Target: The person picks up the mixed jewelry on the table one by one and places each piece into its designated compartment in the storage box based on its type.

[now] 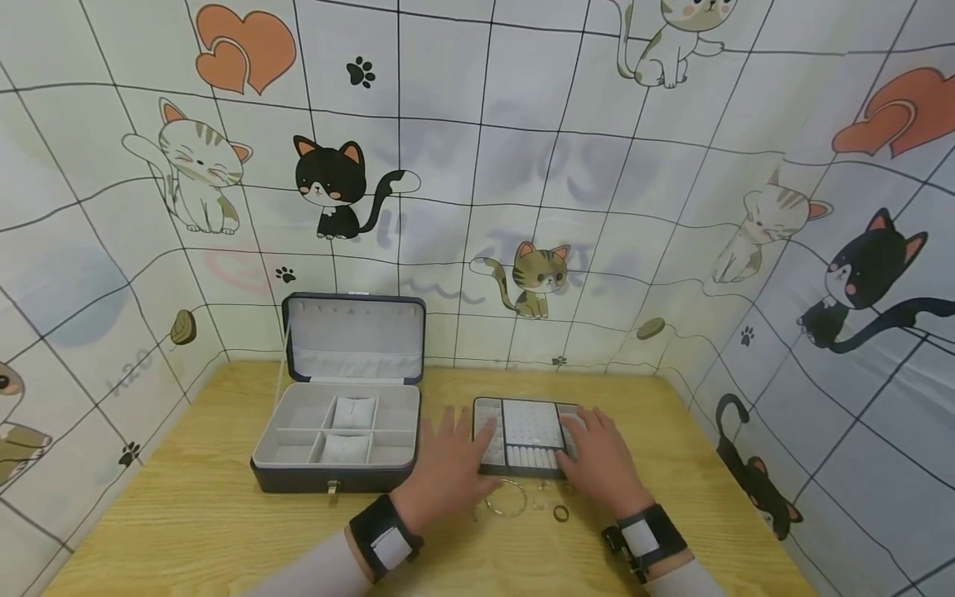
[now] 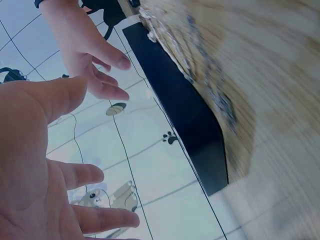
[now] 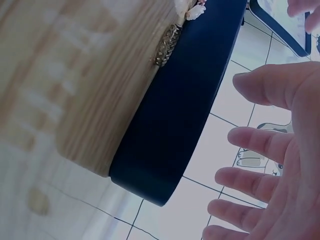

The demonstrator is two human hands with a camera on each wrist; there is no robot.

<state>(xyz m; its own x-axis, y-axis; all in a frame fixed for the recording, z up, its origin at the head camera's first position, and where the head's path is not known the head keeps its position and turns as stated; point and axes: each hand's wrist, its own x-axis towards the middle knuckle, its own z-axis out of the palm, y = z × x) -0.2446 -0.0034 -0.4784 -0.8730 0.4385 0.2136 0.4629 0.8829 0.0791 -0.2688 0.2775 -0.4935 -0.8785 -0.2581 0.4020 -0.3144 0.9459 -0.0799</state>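
A shallow jewelry tray (image 1: pixel 533 421) with small compartments and a row of ring slots lies on the table. My left hand (image 1: pixel 451 466) is over its left end with fingers spread, and my right hand (image 1: pixel 601 464) is over its right end, also spread. Neither hand grips anything; whether the fingertips touch the tray cannot be told. In front of the tray lie a thin bangle (image 1: pixel 507 499) and a dark ring (image 1: pixel 561 513). The right wrist view shows a patterned ring (image 3: pixel 168 45) against the tray's dark side, and the left wrist view a silvery chain (image 2: pixel 217 95).
Left of the tray stands an open jewelry box (image 1: pixel 336 478) with its lid (image 1: pixel 356 338) raised. Two white cushions, one of them a small pillow (image 1: pixel 354 412), sit in its compartments. A printed cloth (image 1: pixel 448 166) hangs behind the wooden table (image 1: pixel 186 531) and at both sides.
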